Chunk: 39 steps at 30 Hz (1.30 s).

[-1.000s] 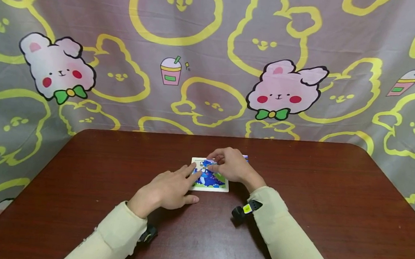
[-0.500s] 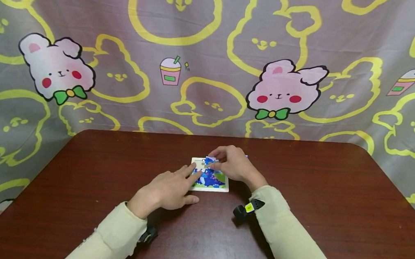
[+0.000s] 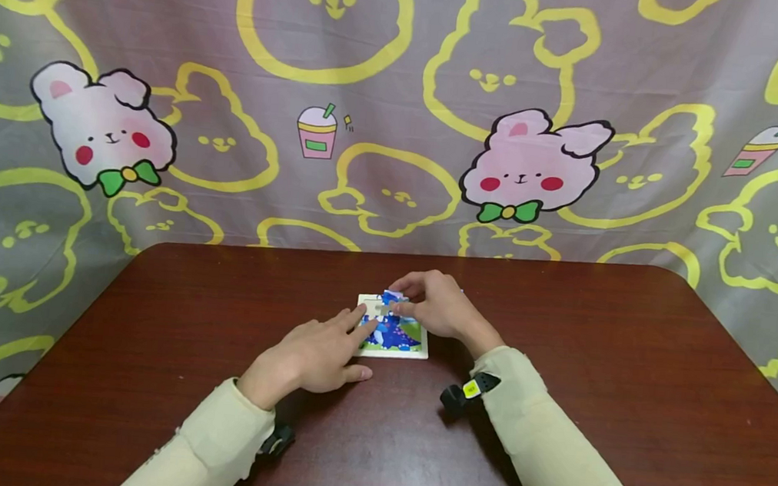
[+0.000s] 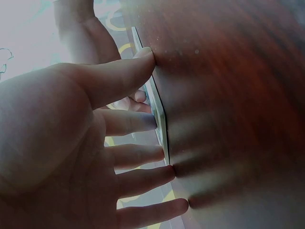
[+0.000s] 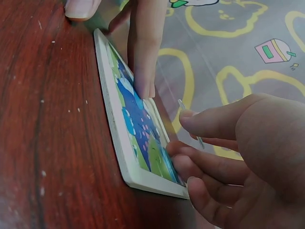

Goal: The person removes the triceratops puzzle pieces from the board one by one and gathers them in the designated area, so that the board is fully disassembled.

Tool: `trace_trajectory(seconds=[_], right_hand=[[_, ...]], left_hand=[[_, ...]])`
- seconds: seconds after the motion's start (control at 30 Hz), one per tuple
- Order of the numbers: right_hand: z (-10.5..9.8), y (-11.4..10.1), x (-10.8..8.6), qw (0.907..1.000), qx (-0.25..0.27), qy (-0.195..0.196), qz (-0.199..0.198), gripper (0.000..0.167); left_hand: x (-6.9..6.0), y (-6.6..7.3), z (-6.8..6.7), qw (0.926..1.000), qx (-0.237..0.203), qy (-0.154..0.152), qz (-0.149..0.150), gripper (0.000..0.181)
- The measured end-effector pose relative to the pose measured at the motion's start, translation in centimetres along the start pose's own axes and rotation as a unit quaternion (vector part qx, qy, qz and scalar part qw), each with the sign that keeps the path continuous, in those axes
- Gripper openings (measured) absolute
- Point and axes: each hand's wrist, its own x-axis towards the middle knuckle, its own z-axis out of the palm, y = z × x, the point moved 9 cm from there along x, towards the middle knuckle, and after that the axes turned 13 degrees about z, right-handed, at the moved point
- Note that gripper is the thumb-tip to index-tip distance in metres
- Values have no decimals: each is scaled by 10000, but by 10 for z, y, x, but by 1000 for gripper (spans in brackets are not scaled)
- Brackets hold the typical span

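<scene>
A small jigsaw board (image 3: pixel 393 354) with a pale frame and a blue animal picture on green lies on the table. My left hand (image 3: pixel 317 354) rests on its left side, fingers spread and straight, the thumb beside its near edge. In the right wrist view, left-hand fingers (image 5: pixel 147 62) press on the picture. My right hand (image 3: pixel 440 308) pinches a blue puzzle piece (image 3: pixel 392 296) over the board's far edge; the right wrist view shows this piece (image 5: pixel 181 105) edge-on between thumb and fingers. Bare pale backing shows in the board's upper left part.
The brown wooden table (image 3: pixel 178 348) extends around the board. Just behind my right hand a tiny bit of a purple-blue item (image 3: pixel 462 290) shows, mostly hidden. A patterned cloth (image 3: pixel 400 120) hangs behind the table's far edge.
The puzzle piece in my right hand has shifted slightly away toward the board's far edge, baring more pale backing. My left hand has kept its place.
</scene>
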Motion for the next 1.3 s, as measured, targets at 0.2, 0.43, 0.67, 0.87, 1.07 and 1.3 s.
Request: trace_trajectory(seconds=[0.2,0.43,0.67,0.87,1.07,1.3], right_hand=[[-1,1,-2,10000,8,7,-66,30],[-2,2,-4,9998,-16,34,-194,31],[-14,6,-6,9997,81,174,-159,31],[-31,12,-10,9985,48,508,-220,29],[-44,23,-11,9981,178,583,-125,29],[-60,41,-13,9977,278,613,48,30]], left_hand=[[0,0,0,10000,17,2,15,75],[-1,0,1,10000,-1,-28,0,75],[-1,-1,1,10000,-62,5,-29,75],[-1,-1,1,10000,-86,15,-28,75],[-1,-1,1,10000,-64,28,-28,75],[-1,0,1,10000,-62,51,-13,74]])
